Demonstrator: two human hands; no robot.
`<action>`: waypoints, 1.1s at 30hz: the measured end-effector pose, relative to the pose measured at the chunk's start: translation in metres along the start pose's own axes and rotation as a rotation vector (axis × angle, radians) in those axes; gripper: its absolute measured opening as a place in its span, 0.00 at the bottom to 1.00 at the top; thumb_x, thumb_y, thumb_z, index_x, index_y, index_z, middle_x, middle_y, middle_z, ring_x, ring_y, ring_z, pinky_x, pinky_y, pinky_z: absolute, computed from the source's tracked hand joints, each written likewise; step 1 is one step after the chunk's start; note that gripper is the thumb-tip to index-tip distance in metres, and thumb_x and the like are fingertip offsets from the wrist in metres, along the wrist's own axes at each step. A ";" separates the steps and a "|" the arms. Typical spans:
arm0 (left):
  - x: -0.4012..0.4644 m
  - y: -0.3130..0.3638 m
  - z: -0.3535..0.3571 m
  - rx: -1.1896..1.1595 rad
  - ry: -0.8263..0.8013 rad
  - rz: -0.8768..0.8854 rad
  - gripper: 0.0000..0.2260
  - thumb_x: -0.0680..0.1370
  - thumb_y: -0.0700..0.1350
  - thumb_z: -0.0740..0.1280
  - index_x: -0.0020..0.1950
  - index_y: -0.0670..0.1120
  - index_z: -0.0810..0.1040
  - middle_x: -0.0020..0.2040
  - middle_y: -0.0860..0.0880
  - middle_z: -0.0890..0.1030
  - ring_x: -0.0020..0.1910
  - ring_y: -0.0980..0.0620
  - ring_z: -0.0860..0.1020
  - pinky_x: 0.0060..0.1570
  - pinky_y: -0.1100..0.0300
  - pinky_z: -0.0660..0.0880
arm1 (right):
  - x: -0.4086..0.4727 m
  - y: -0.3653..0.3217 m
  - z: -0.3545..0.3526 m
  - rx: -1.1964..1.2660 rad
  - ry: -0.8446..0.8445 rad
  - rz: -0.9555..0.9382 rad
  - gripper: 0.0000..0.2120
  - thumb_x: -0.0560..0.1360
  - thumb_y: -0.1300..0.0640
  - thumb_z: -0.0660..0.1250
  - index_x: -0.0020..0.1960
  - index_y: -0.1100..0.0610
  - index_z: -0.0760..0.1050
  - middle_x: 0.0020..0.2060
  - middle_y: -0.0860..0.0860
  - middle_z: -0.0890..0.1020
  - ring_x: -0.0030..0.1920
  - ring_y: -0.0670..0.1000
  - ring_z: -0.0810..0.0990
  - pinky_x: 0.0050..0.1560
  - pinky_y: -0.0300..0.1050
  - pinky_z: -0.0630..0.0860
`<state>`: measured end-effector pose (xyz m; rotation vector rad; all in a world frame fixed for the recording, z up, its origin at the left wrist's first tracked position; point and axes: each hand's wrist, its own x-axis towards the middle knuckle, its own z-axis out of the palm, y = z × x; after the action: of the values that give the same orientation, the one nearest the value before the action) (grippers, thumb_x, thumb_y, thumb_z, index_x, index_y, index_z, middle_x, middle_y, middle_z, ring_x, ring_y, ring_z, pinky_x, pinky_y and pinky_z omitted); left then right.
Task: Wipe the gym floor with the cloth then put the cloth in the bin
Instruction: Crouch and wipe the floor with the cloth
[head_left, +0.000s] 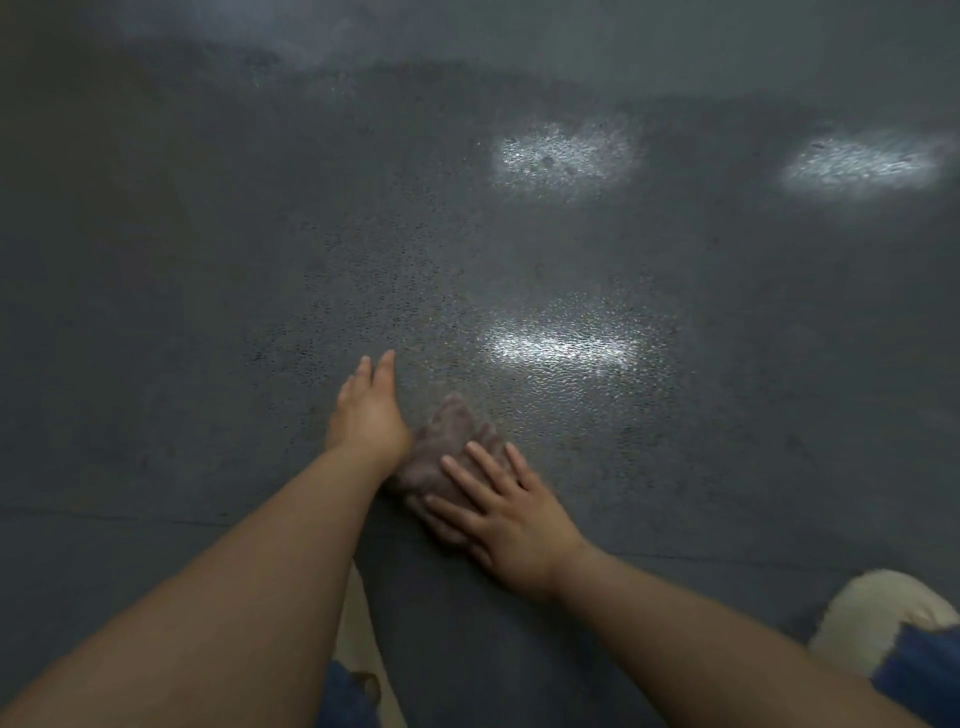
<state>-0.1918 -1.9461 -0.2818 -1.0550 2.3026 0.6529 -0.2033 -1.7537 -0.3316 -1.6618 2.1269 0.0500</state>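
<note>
A crumpled brownish cloth (447, 447) lies on the dark grey textured gym floor (260, 260), low in the middle of the view. My right hand (511, 512) presses flat on the cloth's near end, fingers straight and spread. My left hand (369, 410) rests flat on the floor just left of the cloth, its wrist edge touching the cloth, fingers stretched forward. No bin is in view.
Bright light reflections (563, 345) shine on the floor ahead and to the far right. My bent knees in light trousers (878, 608) show at the bottom edge. A faint floor seam (104, 517) runs across at the left.
</note>
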 end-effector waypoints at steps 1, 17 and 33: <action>-0.002 0.006 0.004 0.028 -0.012 0.017 0.37 0.76 0.41 0.66 0.78 0.49 0.47 0.78 0.45 0.48 0.76 0.44 0.51 0.73 0.54 0.51 | -0.007 0.010 0.000 -0.026 -0.004 -0.019 0.24 0.71 0.43 0.54 0.65 0.42 0.74 0.68 0.51 0.73 0.69 0.59 0.70 0.66 0.59 0.59; -0.039 0.081 0.058 0.312 -0.103 0.215 0.36 0.77 0.41 0.63 0.78 0.53 0.45 0.78 0.47 0.38 0.77 0.44 0.43 0.74 0.51 0.50 | -0.075 0.136 -0.011 0.247 0.077 1.017 0.28 0.80 0.44 0.50 0.77 0.44 0.45 0.77 0.55 0.44 0.76 0.62 0.42 0.73 0.61 0.41; -0.063 0.121 0.068 0.313 -0.157 0.305 0.35 0.77 0.38 0.61 0.78 0.52 0.47 0.78 0.47 0.39 0.77 0.45 0.44 0.74 0.49 0.53 | -0.176 0.138 0.029 0.105 0.100 0.816 0.27 0.74 0.47 0.54 0.72 0.51 0.65 0.70 0.57 0.70 0.68 0.64 0.70 0.67 0.62 0.62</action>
<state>-0.2343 -1.8009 -0.2683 -0.4981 2.3477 0.4471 -0.2901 -1.5457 -0.3268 -0.6611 2.6835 0.0981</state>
